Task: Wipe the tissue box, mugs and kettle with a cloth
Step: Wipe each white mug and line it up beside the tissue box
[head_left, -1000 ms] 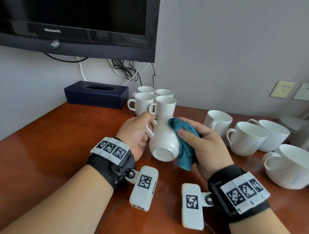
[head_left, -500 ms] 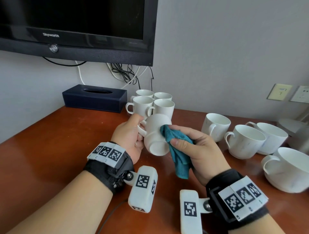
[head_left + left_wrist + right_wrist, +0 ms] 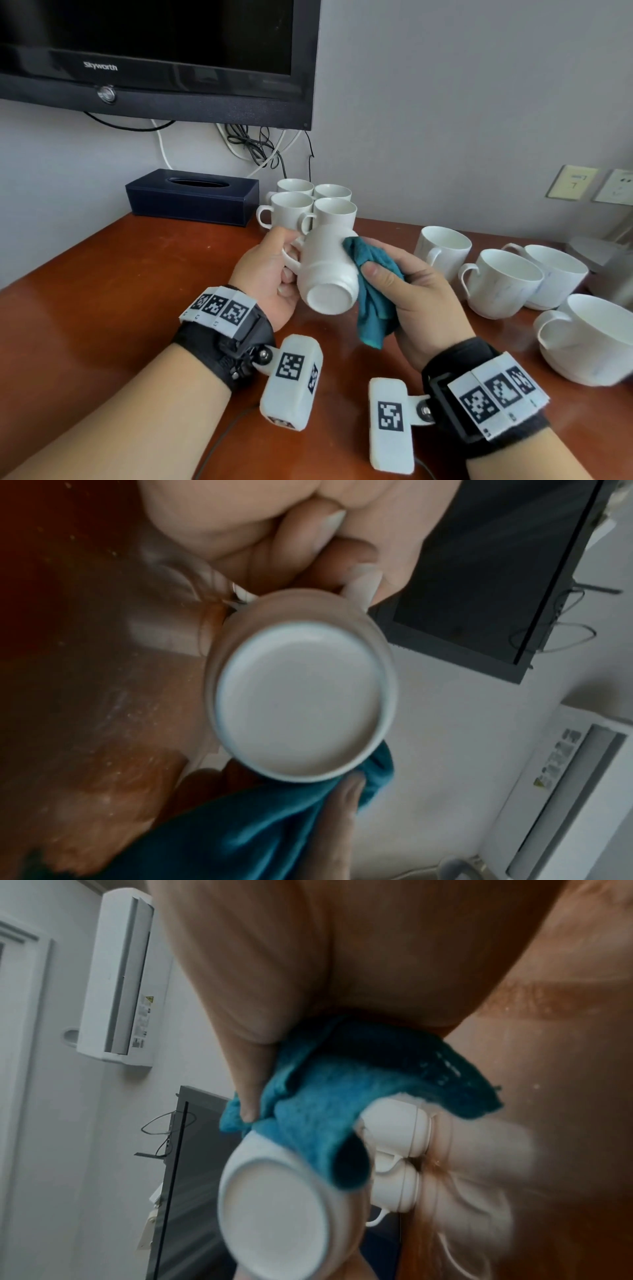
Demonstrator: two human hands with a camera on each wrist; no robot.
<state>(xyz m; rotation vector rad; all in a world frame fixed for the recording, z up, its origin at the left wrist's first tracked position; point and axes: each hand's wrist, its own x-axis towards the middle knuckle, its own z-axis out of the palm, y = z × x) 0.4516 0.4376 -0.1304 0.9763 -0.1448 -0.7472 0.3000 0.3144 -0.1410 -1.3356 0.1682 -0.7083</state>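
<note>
**Mug held base-first, cloth against its side**

While my left hand (image 3: 270, 274) curls round the handle of the white mug (image 3: 329, 274), tipped with its base toward me above the wooden table (image 3: 120, 291), my right hand (image 3: 421, 301) grips the teal cloth (image 3: 371, 301) and presses it against the mug's far side from the handle.
</note>
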